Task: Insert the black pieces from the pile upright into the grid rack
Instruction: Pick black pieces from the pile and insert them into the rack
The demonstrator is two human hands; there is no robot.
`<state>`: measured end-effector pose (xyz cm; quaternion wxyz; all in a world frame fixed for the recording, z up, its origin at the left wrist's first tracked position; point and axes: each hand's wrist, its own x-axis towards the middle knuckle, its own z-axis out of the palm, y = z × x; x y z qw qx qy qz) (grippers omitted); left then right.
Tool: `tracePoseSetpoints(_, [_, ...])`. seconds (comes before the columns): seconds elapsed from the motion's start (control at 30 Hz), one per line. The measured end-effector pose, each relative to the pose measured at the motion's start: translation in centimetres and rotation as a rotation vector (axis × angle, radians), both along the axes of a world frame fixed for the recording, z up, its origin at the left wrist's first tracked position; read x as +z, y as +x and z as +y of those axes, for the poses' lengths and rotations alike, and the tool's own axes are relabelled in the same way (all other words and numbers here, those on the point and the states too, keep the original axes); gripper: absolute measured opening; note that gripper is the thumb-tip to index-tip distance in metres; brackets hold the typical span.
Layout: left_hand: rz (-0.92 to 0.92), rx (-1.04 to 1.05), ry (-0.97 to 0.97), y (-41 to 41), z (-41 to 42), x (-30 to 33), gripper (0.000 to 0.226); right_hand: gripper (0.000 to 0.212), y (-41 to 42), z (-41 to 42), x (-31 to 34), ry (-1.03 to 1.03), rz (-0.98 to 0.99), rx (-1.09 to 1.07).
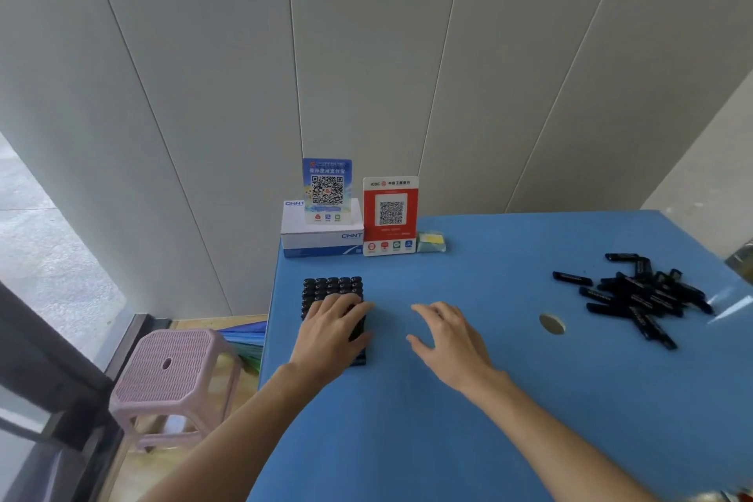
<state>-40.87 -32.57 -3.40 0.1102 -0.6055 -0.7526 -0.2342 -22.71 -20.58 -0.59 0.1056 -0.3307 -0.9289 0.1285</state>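
A black grid rack (332, 289) stands near the left edge of the blue table (468, 399), packed with upright black pieces. My left hand (332, 332) lies flat on top of the rack's near half, fingers spread, covering it. My right hand (448, 338) hovers just right of the rack, fingers apart, holding nothing. A pile of loose black pieces (639, 298) lies flat at the table's far right, well away from both hands.
A white and blue box (322, 238) with a blue QR card (327, 189), a red QR sign (390, 216) and a small packet (431, 242) stand at the back edge. A round hole (552, 324) pierces the table. A pink stool (175, 375) sits left.
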Motion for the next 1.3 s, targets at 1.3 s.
tracePoseSetpoints(1.3, [-0.104, -0.17, -0.153, 39.4, 30.2, -6.0, 0.04, 0.04, 42.8, 26.2, -4.0, -0.123, -0.095, -0.349])
